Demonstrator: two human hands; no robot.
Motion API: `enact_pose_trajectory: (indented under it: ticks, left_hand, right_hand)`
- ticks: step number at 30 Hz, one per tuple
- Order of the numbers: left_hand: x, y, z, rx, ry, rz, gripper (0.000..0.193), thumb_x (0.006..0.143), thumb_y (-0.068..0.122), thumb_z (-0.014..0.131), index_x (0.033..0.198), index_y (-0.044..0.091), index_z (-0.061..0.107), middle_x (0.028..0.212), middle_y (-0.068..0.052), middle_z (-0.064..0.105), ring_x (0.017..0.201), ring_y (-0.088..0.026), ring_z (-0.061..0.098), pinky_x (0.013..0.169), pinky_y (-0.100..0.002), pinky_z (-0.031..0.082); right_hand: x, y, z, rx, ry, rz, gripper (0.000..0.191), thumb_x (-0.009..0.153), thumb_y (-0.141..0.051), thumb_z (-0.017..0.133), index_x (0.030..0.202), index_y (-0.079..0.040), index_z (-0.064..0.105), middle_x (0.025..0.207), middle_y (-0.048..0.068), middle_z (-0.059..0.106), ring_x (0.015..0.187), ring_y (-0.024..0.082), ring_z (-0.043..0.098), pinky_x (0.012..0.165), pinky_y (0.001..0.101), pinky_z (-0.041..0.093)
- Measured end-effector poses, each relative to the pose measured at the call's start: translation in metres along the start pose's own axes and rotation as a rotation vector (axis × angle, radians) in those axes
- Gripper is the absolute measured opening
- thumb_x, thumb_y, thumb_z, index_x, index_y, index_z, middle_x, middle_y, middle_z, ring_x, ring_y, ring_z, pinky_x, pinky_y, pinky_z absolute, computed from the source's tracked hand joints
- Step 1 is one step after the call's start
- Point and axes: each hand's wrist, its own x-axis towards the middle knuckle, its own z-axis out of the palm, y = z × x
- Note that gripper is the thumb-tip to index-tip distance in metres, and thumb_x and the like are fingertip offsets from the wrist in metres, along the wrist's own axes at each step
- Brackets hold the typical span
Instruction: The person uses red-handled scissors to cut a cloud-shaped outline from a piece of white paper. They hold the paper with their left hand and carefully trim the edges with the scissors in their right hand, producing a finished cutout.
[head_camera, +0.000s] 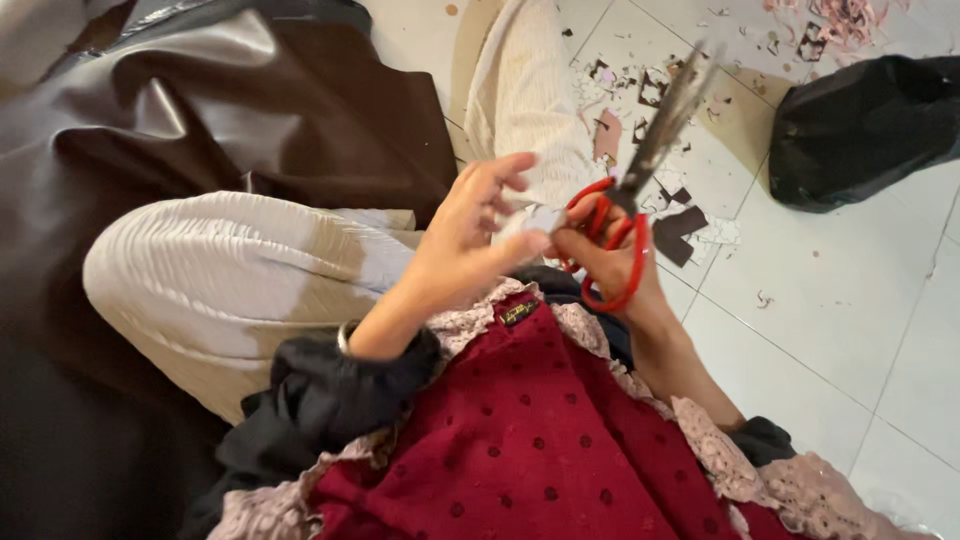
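Note:
My right hand (600, 262) grips a pair of scissors (640, 170) by their red handles, the blurred blades pointing up and away. My left hand (470, 240) is right beside it, fingers spread, thumb and fingertips touching a small pale scrap (540, 218) just left of the scissor handles. Both hands hover above my lap, over a dark red dotted garment with a pink lace edge (540, 440). My forearms come out of black sleeves.
A large sheet of dark brown glossy material (200, 100) lies at the left. My legs in cream ribbed trousers (220, 270) stretch across the white tiled floor (850, 300). Small brown and pink offcuts (680, 225) litter the tiles. A black bag (860, 125) sits at the upper right.

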Motion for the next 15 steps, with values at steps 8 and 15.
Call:
enact_pose_trajectory:
  ticks: [8,15]
  left_hand:
    - [-0.018,-0.109,-0.005,-0.642,0.155,-0.371,0.012,0.097,0.006,0.074,0.104,-0.003,0.071,0.081,0.0,0.069,0.069,-0.006,0.059,0.063,-0.02,0.048]
    - [-0.012,-0.112,-0.021,-0.733,0.402,-0.359,0.008,0.092,0.003,0.069,0.099,0.001,0.068,0.088,-0.004,0.074,0.07,-0.006,0.063,0.064,-0.022,0.054]
  right_hand:
    - [0.008,0.027,0.031,0.016,-0.036,0.018,0.02,0.094,-0.003,0.069,0.11,-0.002,0.057,0.098,0.009,0.067,0.081,0.017,0.073,0.072,0.0303,0.061]
    - [0.003,0.046,0.033,-0.139,-0.21,0.12,0.034,0.099,-0.028,0.057,0.122,-0.003,0.053,0.099,0.008,0.062,0.078,0.015,0.065,0.068,0.0304,0.053]
